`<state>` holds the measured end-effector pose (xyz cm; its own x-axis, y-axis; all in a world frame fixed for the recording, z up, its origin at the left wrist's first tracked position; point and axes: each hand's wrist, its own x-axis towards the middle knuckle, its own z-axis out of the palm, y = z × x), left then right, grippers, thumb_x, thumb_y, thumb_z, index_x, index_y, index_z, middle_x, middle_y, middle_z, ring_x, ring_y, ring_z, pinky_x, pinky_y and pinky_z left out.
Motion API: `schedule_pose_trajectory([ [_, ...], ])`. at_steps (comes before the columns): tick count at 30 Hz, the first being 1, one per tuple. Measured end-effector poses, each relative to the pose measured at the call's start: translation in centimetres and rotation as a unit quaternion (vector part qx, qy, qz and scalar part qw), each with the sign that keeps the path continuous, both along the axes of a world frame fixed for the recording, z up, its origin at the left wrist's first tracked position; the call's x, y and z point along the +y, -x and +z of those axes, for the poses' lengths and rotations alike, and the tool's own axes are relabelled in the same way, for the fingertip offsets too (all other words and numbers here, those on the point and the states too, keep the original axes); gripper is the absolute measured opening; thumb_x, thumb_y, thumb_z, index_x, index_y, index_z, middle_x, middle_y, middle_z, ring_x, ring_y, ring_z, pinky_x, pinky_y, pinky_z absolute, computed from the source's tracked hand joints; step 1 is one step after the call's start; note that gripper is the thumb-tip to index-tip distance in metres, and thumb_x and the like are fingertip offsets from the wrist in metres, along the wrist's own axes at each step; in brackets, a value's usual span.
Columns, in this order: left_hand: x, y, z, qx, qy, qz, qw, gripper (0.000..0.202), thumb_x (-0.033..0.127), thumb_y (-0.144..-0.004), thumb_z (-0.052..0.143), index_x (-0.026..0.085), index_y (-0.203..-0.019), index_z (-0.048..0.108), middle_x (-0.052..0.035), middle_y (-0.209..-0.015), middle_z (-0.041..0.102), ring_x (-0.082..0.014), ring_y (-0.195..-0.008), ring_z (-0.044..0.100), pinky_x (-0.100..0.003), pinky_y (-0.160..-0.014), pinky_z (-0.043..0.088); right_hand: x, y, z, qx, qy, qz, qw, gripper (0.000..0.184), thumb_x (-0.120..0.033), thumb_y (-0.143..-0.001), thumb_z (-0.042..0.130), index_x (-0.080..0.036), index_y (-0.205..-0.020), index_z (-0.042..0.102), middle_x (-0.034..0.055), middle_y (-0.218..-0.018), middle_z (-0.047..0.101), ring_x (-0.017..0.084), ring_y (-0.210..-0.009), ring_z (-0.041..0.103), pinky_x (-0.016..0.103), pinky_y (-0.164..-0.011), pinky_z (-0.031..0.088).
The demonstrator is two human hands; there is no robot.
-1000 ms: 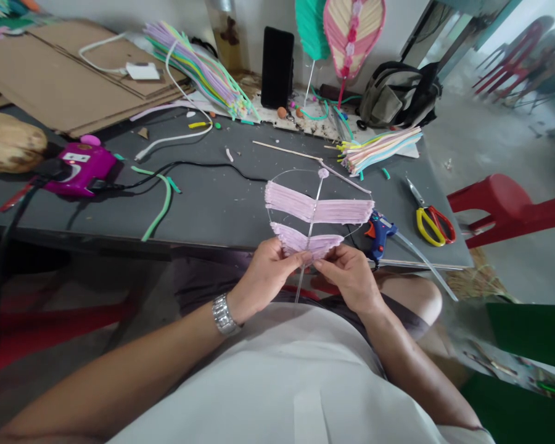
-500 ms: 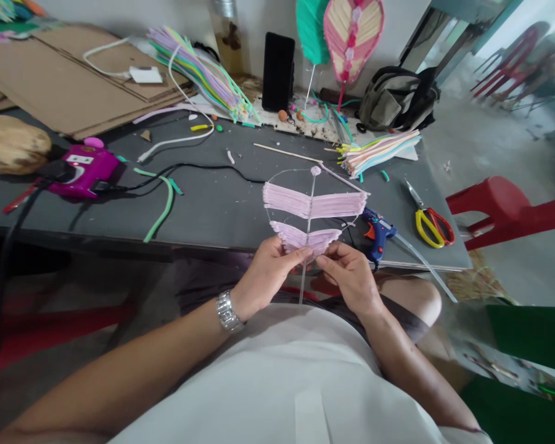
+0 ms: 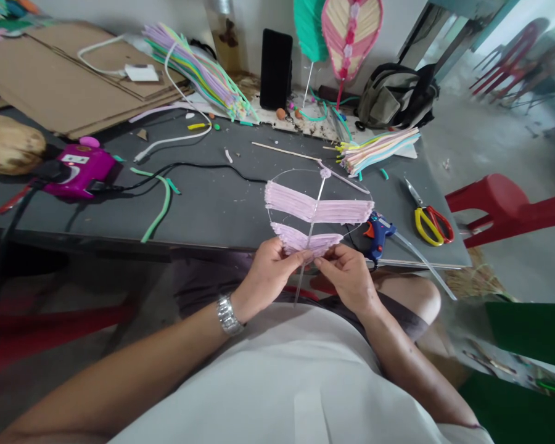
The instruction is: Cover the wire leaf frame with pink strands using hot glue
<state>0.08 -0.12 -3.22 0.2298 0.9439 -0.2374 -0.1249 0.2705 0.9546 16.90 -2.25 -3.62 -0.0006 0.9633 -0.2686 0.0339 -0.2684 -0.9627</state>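
A wire leaf frame with lilac strips [image 3: 318,211] stands upright over my lap, at the near edge of the dark table [image 3: 222,203]. It carries two bands of strips across a thin centre stem. My left hand [image 3: 267,274], with a metal watch on the wrist, pinches the lower band from the left. My right hand [image 3: 349,277] pinches the same band from the right, close to the stem. Both thumbs and forefingers are pressed on the strips.
A blue glue gun [image 3: 378,229] and yellow-red scissors [image 3: 432,222] lie right of the frame. A magenta tool [image 3: 81,168] with a black cord sits left. Coloured strip bundles [image 3: 379,150], cardboard sheets [image 3: 60,80], a black phone [image 3: 276,68], finished leaves [image 3: 349,31] and a backpack [image 3: 395,94] fill the back. A red stool [image 3: 504,206] stands at the right.
The leaf frame swayed slightly left and back to the right between my fingers. Both hands keep their pinch on the lower band.
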Motion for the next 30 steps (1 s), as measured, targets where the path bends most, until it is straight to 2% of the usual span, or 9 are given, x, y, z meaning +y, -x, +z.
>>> schedule_pose_trajectory([
  [4,0.0,0.0,0.1,0.039,-0.020,-0.012,0.999,0.032,0.044,-0.081,0.078,0.015,-0.073,0.066,0.0001,-0.061,0.061,-0.0132,-0.057,0.053,-0.025,-0.053,0.042,-0.1,0.1,-0.1,-0.017,-0.015,-0.001,1.000,0.028,-0.042,-0.075,0.078,-0.017,-0.082,0.067,0.0008,-0.069,0.066,0.013,-0.058,0.058,0.025,-0.055,0.046],
  [11,0.0,-0.1,0.1,0.025,0.001,-0.005,1.000,0.036,0.048,-0.077,0.083,0.016,-0.074,0.066,0.0013,-0.062,0.060,-0.0129,-0.057,0.052,-0.025,-0.053,0.043,-0.3,0.4,-0.7,-0.051,-0.068,-0.005,0.996,0.018,-0.034,-0.081,0.070,-0.018,-0.086,0.065,-0.0007,-0.069,0.063,0.012,-0.057,0.053,0.025,-0.054,0.044],
  [14,0.0,-0.1,0.5,-0.015,0.015,-0.005,1.000,0.039,0.052,-0.077,0.082,0.017,-0.078,0.066,0.0013,-0.067,0.062,-0.0128,-0.060,0.053,-0.026,-0.057,0.046,0.1,0.5,-0.2,-0.005,-0.080,-0.003,0.997,0.016,-0.033,-0.080,0.070,-0.018,-0.084,0.065,-0.0012,-0.068,0.062,0.012,-0.058,0.052,0.024,-0.055,0.043],
  [17,-0.2,0.0,0.7,-0.060,0.043,-0.021,0.997,0.041,0.058,-0.081,0.076,0.017,-0.085,0.069,-0.0011,-0.077,0.067,-0.0149,-0.070,0.060,-0.026,-0.063,0.050,0.6,0.3,0.4,0.051,-0.075,-0.019,0.996,0.021,-0.036,-0.077,0.074,-0.018,-0.084,0.065,-0.0044,-0.061,0.055,0.010,-0.053,0.044,0.023,-0.050,0.037],
  [19,-0.5,0.0,0.5,-0.064,0.062,-0.039,0.995,0.040,0.055,-0.080,0.078,0.016,-0.086,0.071,-0.0028,-0.080,0.070,-0.0160,-0.074,0.063,-0.026,-0.066,0.050,0.8,0.0,0.5,0.062,-0.071,-0.037,0.995,0.025,-0.039,-0.076,0.078,-0.018,-0.083,0.065,-0.0070,-0.057,0.049,0.008,-0.049,0.038,0.022,-0.047,0.032],
  [24,-1.0,-0.2,-0.1,-0.035,0.085,-0.049,0.995,0.029,0.041,-0.072,0.082,0.015,-0.076,0.071,-0.0032,-0.071,0.071,-0.0140,-0.065,0.061,-0.025,-0.061,0.046,0.7,-0.6,-0.2,0.074,-0.057,-0.034,0.995,0.036,-0.047,-0.075,0.083,-0.018,-0.083,0.064,-0.0089,-0.055,0.045,0.005,-0.045,0.027,0.021,-0.043,0.021],
  [30,-1.0,-0.2,-0.1,-0.004,0.083,-0.037,0.996,0.026,0.039,-0.072,0.081,0.015,-0.077,0.070,-0.0025,-0.068,0.069,-0.0133,-0.060,0.059,-0.023,-0.054,0.043,0.3,-0.9,-0.7,0.066,-0.030,-0.037,0.997,0.040,-0.051,-0.075,0.085,-0.019,-0.079,0.062,-0.0091,-0.052,0.044,0.005,-0.044,0.027,0.022,-0.043,0.018],
])
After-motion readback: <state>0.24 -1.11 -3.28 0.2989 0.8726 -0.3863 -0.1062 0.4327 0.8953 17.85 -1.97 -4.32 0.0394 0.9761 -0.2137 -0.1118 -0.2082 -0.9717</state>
